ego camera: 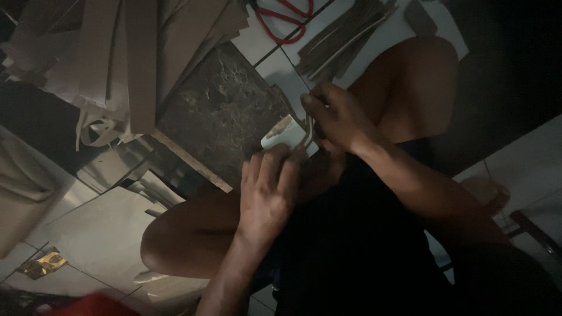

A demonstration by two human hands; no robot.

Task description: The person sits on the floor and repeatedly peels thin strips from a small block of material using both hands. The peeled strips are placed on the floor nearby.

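A small white container [282, 136] with tan paste inside sits tilted between the knees; the left hand [266, 190] curls around it; the right hand [336, 117] pinches a thin brown strip [308, 124] at its rim.

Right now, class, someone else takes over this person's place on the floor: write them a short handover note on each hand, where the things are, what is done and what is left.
Left hand: pressed on a small white paper piece, steadying it over the lap.
Right hand: pinches a thin strip at that piece's edge.
Nearby: bundle of thin strips and red-handled scissors on the tiled floor; brown paper sheets stacked at the left.
Done: cannot tell; the light is dim.
Left: strip's join looks unfinished; many strips remain in the bundle.
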